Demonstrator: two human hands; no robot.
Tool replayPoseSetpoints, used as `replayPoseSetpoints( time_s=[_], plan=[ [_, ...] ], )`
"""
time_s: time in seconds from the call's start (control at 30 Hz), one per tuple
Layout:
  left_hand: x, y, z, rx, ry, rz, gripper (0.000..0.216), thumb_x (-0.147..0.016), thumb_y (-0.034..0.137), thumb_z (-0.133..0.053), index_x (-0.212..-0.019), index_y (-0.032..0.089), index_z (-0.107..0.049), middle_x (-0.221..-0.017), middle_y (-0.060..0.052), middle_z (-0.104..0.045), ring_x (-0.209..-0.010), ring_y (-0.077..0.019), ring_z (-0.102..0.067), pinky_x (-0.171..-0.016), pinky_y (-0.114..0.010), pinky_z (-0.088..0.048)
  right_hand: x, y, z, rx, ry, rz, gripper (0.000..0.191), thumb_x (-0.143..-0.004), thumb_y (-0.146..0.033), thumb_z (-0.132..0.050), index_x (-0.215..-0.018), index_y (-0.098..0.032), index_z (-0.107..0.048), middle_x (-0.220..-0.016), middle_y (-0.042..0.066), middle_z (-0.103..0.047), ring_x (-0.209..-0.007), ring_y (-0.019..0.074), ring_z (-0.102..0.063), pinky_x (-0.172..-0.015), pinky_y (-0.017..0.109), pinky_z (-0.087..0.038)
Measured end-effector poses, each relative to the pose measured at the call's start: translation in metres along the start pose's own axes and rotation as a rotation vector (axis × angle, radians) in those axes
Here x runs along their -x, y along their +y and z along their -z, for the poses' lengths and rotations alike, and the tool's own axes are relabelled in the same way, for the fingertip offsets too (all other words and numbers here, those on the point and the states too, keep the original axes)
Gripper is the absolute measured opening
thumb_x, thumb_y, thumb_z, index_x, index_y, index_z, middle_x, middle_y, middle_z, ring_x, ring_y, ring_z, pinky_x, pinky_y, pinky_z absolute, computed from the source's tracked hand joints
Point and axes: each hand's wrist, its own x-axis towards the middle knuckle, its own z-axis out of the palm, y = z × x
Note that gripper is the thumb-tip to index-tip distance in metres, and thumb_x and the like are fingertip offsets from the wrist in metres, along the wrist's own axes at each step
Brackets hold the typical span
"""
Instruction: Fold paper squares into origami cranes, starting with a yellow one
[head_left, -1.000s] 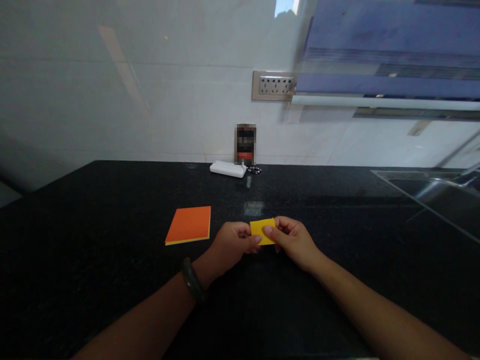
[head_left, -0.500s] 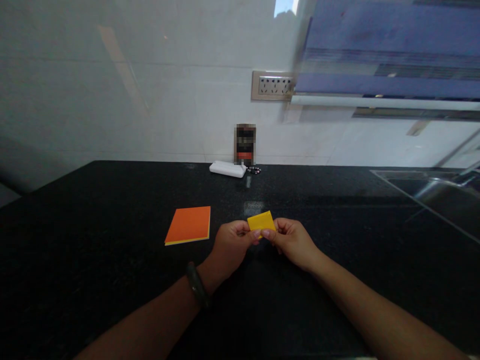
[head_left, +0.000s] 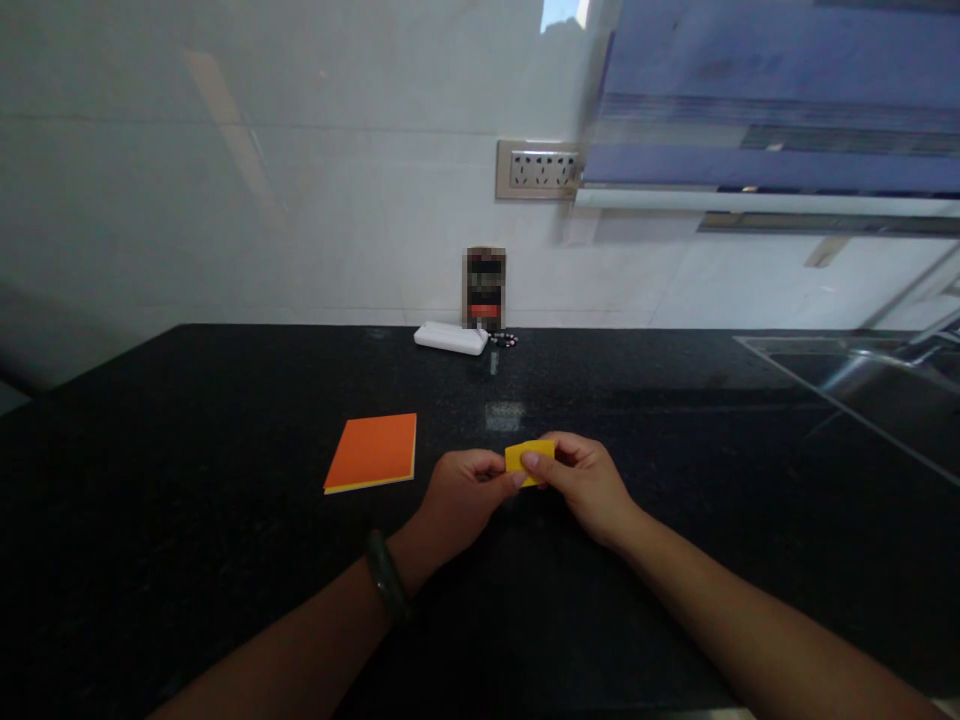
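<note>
Both my hands meet over the middle of a black stone counter [head_left: 187,520], pinching a small folded yellow paper [head_left: 525,457] between them. My left hand [head_left: 465,492] grips its left edge with thumb and fingers, and a dark band sits on that wrist. My right hand [head_left: 585,483] holds the right edge, thumb on top. Only a narrow strip of the yellow paper shows between the fingers. A stack of square paper with an orange top sheet [head_left: 372,451] lies flat on the counter, to the left of my left hand.
At the back of the counter, against the white tiled wall, lie a white flat box [head_left: 453,337] and a dark upright object [head_left: 484,289]. A socket strip [head_left: 537,169] is set in the wall above. A steel sink [head_left: 862,375] is at the right.
The yellow paper shows as a smaller, narrower piece than before; my fingers have closed over more of it. Both hands stay in the same spot.
</note>
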Motion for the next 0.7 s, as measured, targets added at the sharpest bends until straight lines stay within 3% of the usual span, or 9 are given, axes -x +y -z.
replayPoseSetpoints(
  time_s=[0.17, 0.27, 0.4, 0.53, 0.6, 0.7],
  plan=[
    [0.0002, -0.0003, 0.0010, 0.034, -0.042, 0.028, 0.022, -0.068, 0.032, -0.058, -0.056, 0.013, -0.062, -0.053, 0.001, -0.056, -0.054, -0.0102, -0.048, -0.051, -0.021, -0.034, -0.0032, 0.0024, 0.0043, -0.089, 0.079, -0.011, 0.026, -0.073, -0.039, -0.055, -0.062, -0.016, -0.059, -0.057, 0.000, -0.054, -0.052, 0.0107, -0.048, -0.049, 0.023, -0.037],
    [-0.0005, -0.0018, 0.0015, 0.133, 0.001, 0.108, 0.021, -0.066, 0.031, -0.059, -0.057, 0.012, -0.062, -0.055, 0.000, -0.057, -0.053, -0.0100, -0.048, -0.051, -0.021, -0.034, -0.0060, 0.0027, 0.0061, -0.145, 0.135, -0.013, 0.031, -0.075, -0.045, -0.050, -0.072, -0.015, -0.059, -0.063, 0.002, -0.056, -0.055, 0.0120, -0.050, -0.048, 0.022, -0.039],
    [-0.0022, -0.0048, 0.0012, 0.303, 0.057, 0.160, 0.023, -0.065, 0.034, -0.061, -0.060, 0.012, -0.060, -0.056, 0.000, -0.057, -0.053, -0.0091, -0.048, -0.051, -0.021, -0.035, -0.0065, 0.0033, 0.0057, 0.056, -0.034, -0.017, 0.024, -0.068, -0.039, -0.060, -0.071, -0.016, -0.057, -0.062, 0.000, -0.054, -0.053, 0.0097, -0.047, -0.046, 0.021, -0.038],
    [-0.0036, -0.0060, 0.0011, 0.422, 0.037, 0.163, 0.025, -0.064, 0.034, -0.064, -0.076, 0.013, -0.063, -0.071, -0.002, -0.063, -0.062, -0.0110, -0.054, -0.057, -0.022, -0.040, -0.0049, 0.0043, 0.0072, 0.229, -0.085, 0.051, 0.017, -0.071, -0.033, -0.057, -0.070, -0.016, -0.055, -0.062, -0.001, -0.053, -0.054, 0.0097, -0.046, -0.048, 0.022, -0.037],
    [-0.0043, -0.0057, 0.0023, 0.435, 0.034, 0.150, 0.028, -0.065, 0.034, -0.063, -0.085, 0.014, -0.064, -0.077, -0.003, -0.064, -0.066, -0.0119, -0.055, -0.058, -0.022, -0.041, -0.0040, 0.0052, 0.0090, 0.333, -0.139, 0.098, 0.017, -0.073, -0.032, -0.055, -0.069, -0.016, -0.056, -0.061, -0.001, -0.052, -0.053, 0.0094, -0.044, -0.048, 0.022, -0.036],
    [-0.0052, -0.0051, 0.0052, 0.367, 0.032, 0.136, 0.026, -0.067, 0.035, -0.061, -0.078, 0.011, -0.065, -0.068, -0.003, -0.063, -0.062, -0.0119, -0.054, -0.056, -0.022, -0.040, -0.0036, 0.0064, 0.0106, 0.400, -0.197, 0.099, 0.018, -0.076, -0.032, -0.053, -0.068, -0.016, -0.056, -0.058, -0.002, -0.050, -0.050, 0.0083, -0.042, -0.045, 0.021, -0.032]
  ],
)
